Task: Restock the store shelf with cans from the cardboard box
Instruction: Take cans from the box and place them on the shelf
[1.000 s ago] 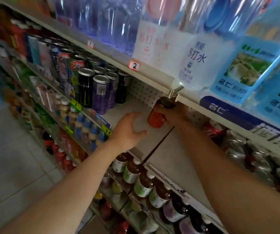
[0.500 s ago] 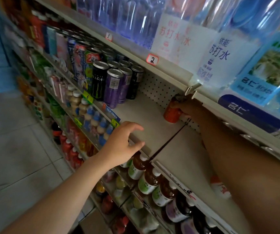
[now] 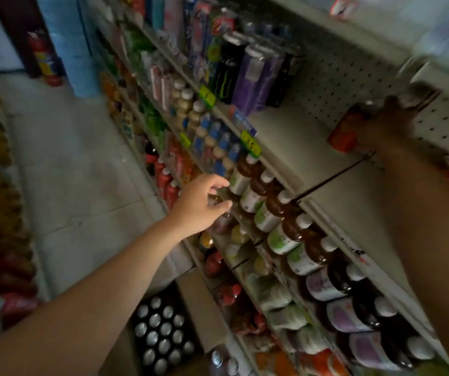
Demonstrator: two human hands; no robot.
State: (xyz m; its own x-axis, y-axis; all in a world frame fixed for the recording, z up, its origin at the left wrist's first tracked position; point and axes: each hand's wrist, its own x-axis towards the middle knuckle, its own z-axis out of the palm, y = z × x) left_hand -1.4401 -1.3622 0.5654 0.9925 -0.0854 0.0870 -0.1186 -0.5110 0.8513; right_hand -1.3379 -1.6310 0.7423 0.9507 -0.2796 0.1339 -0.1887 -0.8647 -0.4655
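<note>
Head view: my right hand (image 3: 386, 123) is gripping the red can (image 3: 345, 131) at the shelf's (image 3: 299, 147) back edge, against the pegboard. My left hand (image 3: 199, 207) is hanging loose-fingered, holding nothing, by the lower shelf's front edge, above the cardboard box (image 3: 207, 316) of cans.

1 head view, angled down along the shelf (image 3: 293, 137), close.

The left hand (image 3: 200, 206) hangs at mid-left on an outstretched bare forearm, fingers loosely spread and holding nothing, while the right hand (image 3: 384, 126), blurred, reaches far right, fingers curled round a red can (image 3: 344, 131)
</note>
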